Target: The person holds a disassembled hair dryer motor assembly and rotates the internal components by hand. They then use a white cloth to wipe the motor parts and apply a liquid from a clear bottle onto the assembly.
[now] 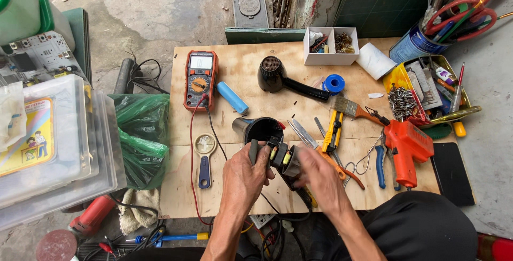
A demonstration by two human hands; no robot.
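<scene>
Fingers of the left hand (243,173) curl tightly around a black hair dryer body (265,133), gripping its lower part just above the front edge of the wooden counter (240,71). Its round dark shell is opened up, the hollow barrel facing the camera, with a silver nozzle end on its left side. Below the shell, inner parts (282,157) with small yellow pieces show between the two hands. Fingers of the right hand (318,173) are blurred; they close narrowly on those inner parts, though exactly how they pinch cannot be told. A black cord runs from the dryer down off the counter edge.

Nearby on the counter lie an orange multimeter (201,79) with red and black leads, a blue battery cell (232,97), a second black hair dryer piece (278,76), a yellow utility knife (334,130), a paintbrush (350,108) and an orange soldering gun (407,146).
</scene>
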